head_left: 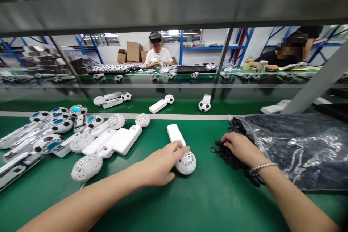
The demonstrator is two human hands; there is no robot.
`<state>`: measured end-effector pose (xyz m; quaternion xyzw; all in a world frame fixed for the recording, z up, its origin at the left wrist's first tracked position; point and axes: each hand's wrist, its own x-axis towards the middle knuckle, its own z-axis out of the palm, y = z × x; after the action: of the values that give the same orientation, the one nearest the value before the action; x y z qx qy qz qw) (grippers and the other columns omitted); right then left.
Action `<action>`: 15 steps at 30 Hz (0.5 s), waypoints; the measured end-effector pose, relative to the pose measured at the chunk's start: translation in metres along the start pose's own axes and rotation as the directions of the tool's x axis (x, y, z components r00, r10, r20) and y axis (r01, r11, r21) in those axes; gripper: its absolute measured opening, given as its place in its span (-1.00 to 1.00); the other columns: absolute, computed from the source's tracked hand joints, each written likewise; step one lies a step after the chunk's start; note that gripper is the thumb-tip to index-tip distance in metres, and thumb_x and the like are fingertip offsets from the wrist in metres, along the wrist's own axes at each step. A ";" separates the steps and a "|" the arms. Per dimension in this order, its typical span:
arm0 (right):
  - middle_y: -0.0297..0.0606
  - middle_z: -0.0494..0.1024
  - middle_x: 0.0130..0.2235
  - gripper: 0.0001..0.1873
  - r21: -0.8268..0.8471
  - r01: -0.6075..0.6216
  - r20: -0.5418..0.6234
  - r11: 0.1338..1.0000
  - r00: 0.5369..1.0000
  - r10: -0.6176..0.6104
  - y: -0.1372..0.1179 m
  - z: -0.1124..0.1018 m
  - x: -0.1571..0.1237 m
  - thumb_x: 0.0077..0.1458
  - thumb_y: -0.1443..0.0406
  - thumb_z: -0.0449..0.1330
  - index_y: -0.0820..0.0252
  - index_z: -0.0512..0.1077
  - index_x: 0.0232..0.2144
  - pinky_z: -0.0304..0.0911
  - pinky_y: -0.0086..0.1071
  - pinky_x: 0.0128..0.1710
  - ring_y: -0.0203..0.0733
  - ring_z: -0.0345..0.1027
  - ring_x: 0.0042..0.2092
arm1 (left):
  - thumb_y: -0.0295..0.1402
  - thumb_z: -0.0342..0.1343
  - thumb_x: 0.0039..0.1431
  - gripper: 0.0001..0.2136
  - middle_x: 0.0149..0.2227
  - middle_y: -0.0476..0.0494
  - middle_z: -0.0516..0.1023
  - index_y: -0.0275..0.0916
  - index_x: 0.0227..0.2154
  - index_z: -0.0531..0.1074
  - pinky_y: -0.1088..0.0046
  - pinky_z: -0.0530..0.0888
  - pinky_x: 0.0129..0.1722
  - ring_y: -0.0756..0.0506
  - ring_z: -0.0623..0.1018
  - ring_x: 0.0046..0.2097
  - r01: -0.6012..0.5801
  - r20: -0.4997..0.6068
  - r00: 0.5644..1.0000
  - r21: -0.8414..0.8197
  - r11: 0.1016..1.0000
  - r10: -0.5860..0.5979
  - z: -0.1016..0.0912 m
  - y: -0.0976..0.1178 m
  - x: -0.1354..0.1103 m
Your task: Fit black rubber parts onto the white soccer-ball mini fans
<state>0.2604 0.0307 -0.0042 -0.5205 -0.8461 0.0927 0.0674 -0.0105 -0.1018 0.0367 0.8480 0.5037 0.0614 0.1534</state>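
1. The left forearm enters from 7 o'clock and runs up and to the right across the green work mat (pixel 190 203). The right forearm comes in from 5 o'clock and slants up and to the left, with a beaded silver bracelet (pixel 262 167) on its wrist.
2. The left hand (pixel 160 165) lies palm down near the centre. Its fingers curl over a white handheld fan with a lattice ball head (pixel 187 163), thumb along the near side, in a light clasp. The fan lies flat on the mat with its handle pointing to 11 o'clock.
3. The right hand (pixel 239 146), at 3 o'clock from the fan and well apart from the left, rests palm down on a heap of small black plastic pieces (pixel 231 159). Its fingers are bent into the heap; whether they grip any I cannot tell.
4. The heap spills from a clear plastic bag (pixel 299 148) at 3 o'clock.
5. At 9 o'clock lies a cluster of white lattice-headed fans (pixel 103 141).
6. At 12 o'clock, farther off, football-patterned fans (pixel 204 105) lie on a green conveyor belt (pixel 244 105).
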 end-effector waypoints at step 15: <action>-0.24 0.45 -0.19 -0.77 0.256 0.170 -0.179 0.952 0.976 -0.126 -0.024 -0.012 -0.011 0.13 0.39 -0.03 0.15 0.32 -0.16 0.19 -0.41 -0.14 -0.26 0.32 -0.16 | 0.15 0.06 -0.19 -0.36 -0.20 -0.17 0.40 -0.22 -0.12 0.28 0.31 0.35 -0.28 -0.23 0.41 -0.18 0.126 -0.194 0.974 0.057 0.990 -0.113 0.014 -0.015 0.084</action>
<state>0.2469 0.0109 0.0132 -0.4471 -0.8542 0.1593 0.2122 0.0216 -0.0243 0.0141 0.8112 0.5679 0.1155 0.0786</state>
